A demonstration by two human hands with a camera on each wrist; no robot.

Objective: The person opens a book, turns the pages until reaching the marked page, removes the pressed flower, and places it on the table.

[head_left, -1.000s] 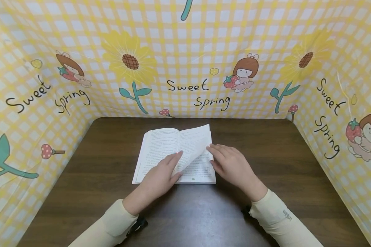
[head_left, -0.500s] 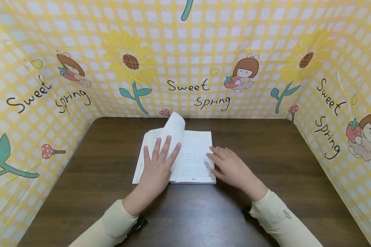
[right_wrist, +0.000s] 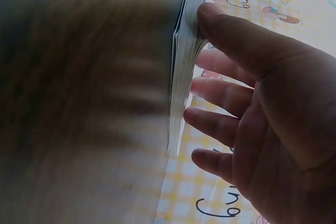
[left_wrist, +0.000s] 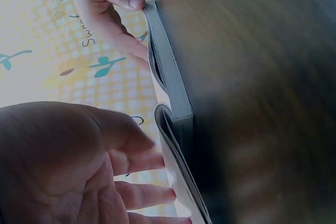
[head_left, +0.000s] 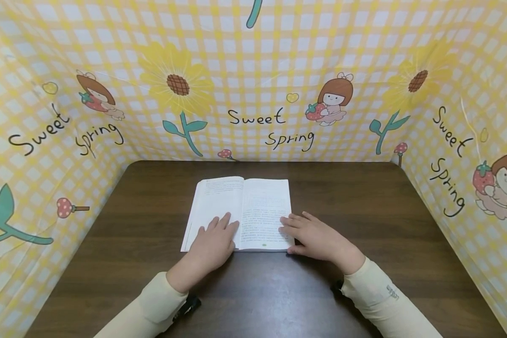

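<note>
The open book (head_left: 264, 195) has smooth, matt white paper leaves; its page block (right_wrist: 184, 72) shows fine layered paper edges, faintly ridged. The tabletop (head_left: 363, 197) looks like dark brown wood or a wood-grain laminate, smooth, with a satin sheen that turns glossy toward the front. The checked backdrop (head_left: 257, 56) looks like thin printed cloth, mostly matt and lightly creased. Both cream sleeves, left (head_left: 149, 303) and right (head_left: 384, 295), look like soft, matt, smooth-woven fabric.

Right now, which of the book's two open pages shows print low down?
The right page, by the right hand: print fills its lower half. The left page shows print only near its top.
</note>
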